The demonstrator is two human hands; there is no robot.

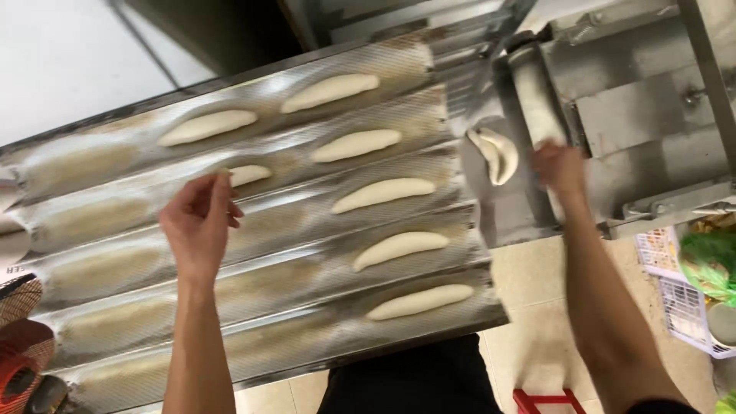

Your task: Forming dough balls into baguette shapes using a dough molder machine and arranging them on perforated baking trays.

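We look down at a long metal tray (429, 115) with wavy grooves. Seven dough pieces already lie in it, five down the right side and two more at the far left, like the one in the near groove (420, 301). An eighth dough piece (247, 175) is just being set in the third groove. So we think the filling is about half done, because the left parts of the nearer grooves show only floury marks and no dough. Our left hand (198, 226) is over the tray, fingers (218, 184) pinched close together at the end of that small dough piece; it seems to touch it, but we cannot tell if it grips it. Our right hand (558, 167) reaches to the steel machine (652, 130) beside the tray, by its white roller (535, 96). It looks loosely curled, and we cannot tell if it holds anything. A fresh dough roll (497, 153) sits at the mouth of the machine, just left of that hand, not yet picked up. A white basket (678, 299) with green bags stands to the right
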